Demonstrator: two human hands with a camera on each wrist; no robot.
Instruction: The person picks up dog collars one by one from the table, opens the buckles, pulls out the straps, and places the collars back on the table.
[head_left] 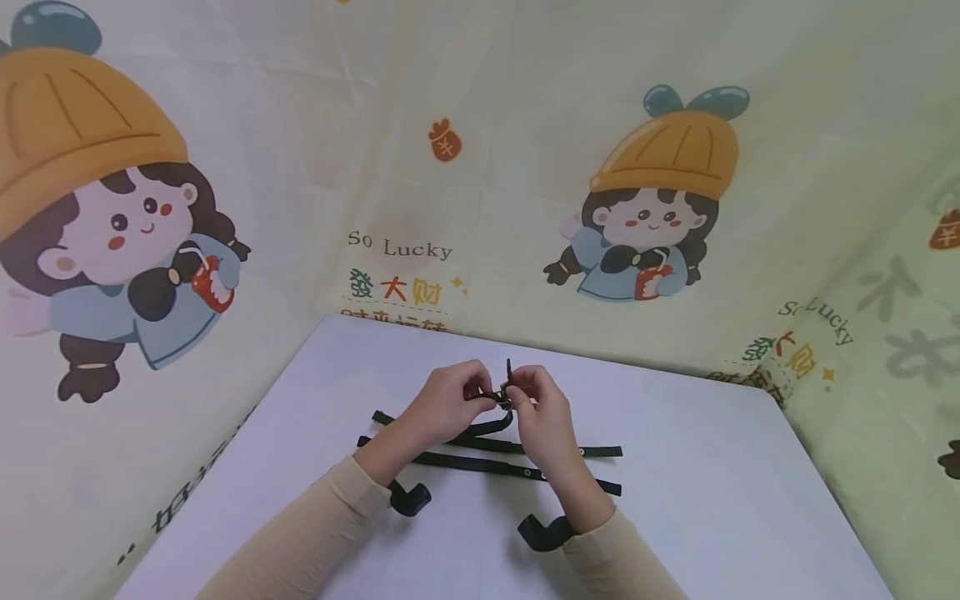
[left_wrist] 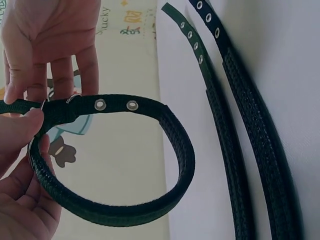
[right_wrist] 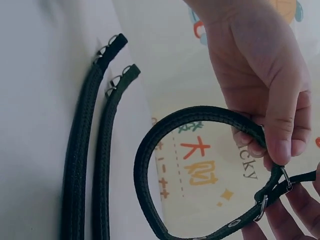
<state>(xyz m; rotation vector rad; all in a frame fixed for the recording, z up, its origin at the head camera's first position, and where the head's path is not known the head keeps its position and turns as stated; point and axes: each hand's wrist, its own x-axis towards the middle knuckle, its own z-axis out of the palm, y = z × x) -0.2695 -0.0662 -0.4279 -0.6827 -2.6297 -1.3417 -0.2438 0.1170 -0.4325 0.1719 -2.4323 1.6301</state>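
Both hands hold a dark pet collar bent into a loop, with metal eyelets and a metal buckle. My left hand pinches it near the buckle, thumb on top, as the right wrist view shows. My right hand pinches the narrow strap end beside the buckle; a short piece of strap sticks up above its fingertips in the head view. A metal ring sits on the band close to the fingers. In the left wrist view the loop hangs open. Fingers partly hide the buckle.
Two more dark collars, a nearer one and a farther one, lie straight across the white table beneath the hands. Eyelets show at one end, metal rings at the other. A printed cloth hangs behind the table.
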